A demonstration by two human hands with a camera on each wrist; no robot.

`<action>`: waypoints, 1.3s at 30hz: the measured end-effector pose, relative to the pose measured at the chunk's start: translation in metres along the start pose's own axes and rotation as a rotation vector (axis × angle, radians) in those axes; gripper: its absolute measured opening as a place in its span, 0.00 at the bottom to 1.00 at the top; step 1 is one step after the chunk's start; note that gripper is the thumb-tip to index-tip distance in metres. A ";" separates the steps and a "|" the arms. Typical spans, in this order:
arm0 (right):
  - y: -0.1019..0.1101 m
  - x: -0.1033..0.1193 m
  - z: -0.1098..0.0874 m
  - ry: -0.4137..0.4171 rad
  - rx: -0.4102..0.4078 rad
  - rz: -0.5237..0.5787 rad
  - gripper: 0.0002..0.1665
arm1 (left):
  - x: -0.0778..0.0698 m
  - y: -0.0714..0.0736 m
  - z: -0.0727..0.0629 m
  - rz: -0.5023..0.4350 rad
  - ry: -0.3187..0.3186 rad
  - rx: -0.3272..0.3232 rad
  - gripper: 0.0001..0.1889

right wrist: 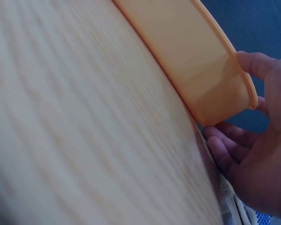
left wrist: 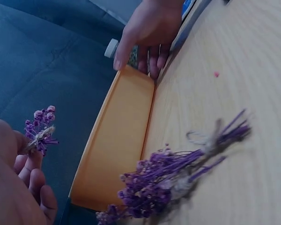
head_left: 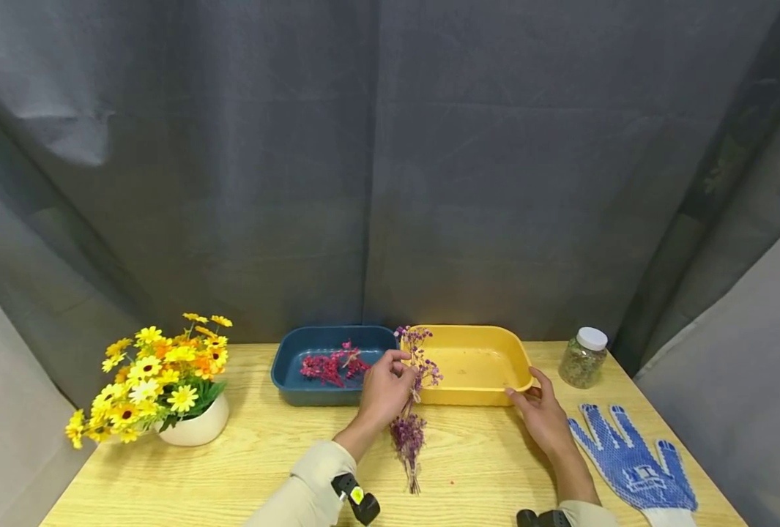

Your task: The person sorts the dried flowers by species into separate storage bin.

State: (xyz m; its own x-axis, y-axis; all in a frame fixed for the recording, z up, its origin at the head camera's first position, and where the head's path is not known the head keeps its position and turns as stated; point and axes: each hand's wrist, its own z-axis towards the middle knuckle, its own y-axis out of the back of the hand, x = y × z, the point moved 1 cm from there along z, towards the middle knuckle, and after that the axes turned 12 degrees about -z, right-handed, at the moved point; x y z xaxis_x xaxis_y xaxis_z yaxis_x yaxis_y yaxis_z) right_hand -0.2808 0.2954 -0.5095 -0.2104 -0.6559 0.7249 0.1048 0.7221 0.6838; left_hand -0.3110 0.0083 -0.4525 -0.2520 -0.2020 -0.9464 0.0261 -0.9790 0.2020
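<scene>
My left hand [head_left: 384,388] pinches a small twine-tied bunch of purple dried flowers [left wrist: 40,129], holding it up by the left end of a yellow tray [head_left: 472,369]. On the table just in front of that tray lie more purple dried flowers [head_left: 408,437], their tied stems toward me. The right hand [head_left: 543,419] grips the tray's near right corner. In the right wrist view its thumb is on the rim [right wrist: 241,77] and the other fingers are around the end wall. Pink dried flowers [head_left: 327,368] lie inside a dark blue tray [head_left: 317,397], left of the yellow one.
A white pot [head_left: 195,426] of yellow artificial flowers stands at the left. To the right are a lidded glass jar [head_left: 583,360] with greenish dried contents and a blue-and-white work glove [head_left: 640,468]. A grey curtain [head_left: 376,183] hangs behind the table.
</scene>
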 end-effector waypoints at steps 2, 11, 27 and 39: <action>0.000 -0.001 0.000 -0.002 0.000 0.003 0.53 | 0.000 -0.004 0.006 0.011 -0.004 0.000 0.12; 0.000 -0.002 -0.001 -0.009 -0.001 0.018 0.52 | 0.000 -0.022 0.030 0.114 0.022 -0.034 0.10; 0.000 -0.002 -0.001 -0.009 -0.013 0.041 0.52 | 0.007 -0.037 0.052 0.241 0.066 -0.108 0.09; -0.002 -0.001 -0.003 -0.001 -0.036 0.054 0.51 | 0.003 -0.052 0.058 0.283 -0.017 -0.058 0.10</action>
State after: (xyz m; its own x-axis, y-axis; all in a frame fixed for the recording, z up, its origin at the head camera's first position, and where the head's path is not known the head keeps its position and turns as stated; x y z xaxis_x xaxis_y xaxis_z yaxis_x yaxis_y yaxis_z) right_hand -0.2780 0.2936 -0.5113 -0.2049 -0.6162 0.7605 0.1509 0.7478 0.6466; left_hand -0.3697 0.0599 -0.4512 -0.2426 -0.4671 -0.8503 0.1528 -0.8839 0.4419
